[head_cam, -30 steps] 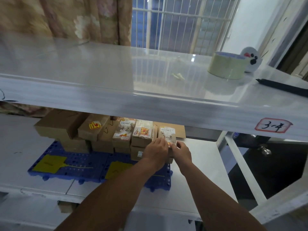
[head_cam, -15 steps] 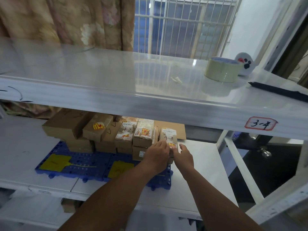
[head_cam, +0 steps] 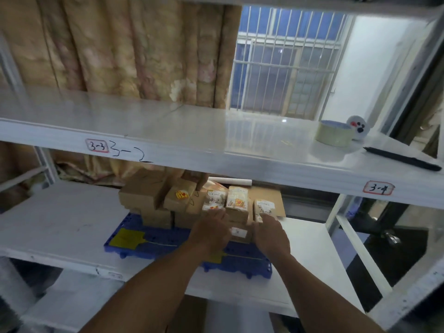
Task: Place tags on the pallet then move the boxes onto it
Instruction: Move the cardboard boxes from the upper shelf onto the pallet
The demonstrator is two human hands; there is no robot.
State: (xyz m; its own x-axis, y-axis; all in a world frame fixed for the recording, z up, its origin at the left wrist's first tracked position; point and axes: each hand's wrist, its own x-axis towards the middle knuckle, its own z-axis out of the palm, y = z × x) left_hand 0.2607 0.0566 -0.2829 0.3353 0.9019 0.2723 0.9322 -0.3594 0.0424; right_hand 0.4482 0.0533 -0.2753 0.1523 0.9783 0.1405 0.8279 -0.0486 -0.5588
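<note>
A blue plastic pallet lies on the lower white shelf. Two yellow tags rest on it, one at the left and one partly under my left forearm. Several brown cardboard boxes are stacked on the pallet's back half. Three at the right have paper labels: "4-2", a middle one and "4-3". My left hand is spread in front of the "4-2" box, fingertips at its lower edge. Fingers loose, my right hand touches the front of the "4-3" box. Neither hand grips anything.
The upper shelf overhangs the boxes and carries a roll of tape, a round white toy and a black pen. Labels "3-3" and "3-4" mark its edge. A flat cardboard sheet lies behind the boxes.
Both hands were together on the "4-3" box. They have drawn apart: the left slid left to the "4-2" box, the right stays by "4-3". My view has tilted up.
</note>
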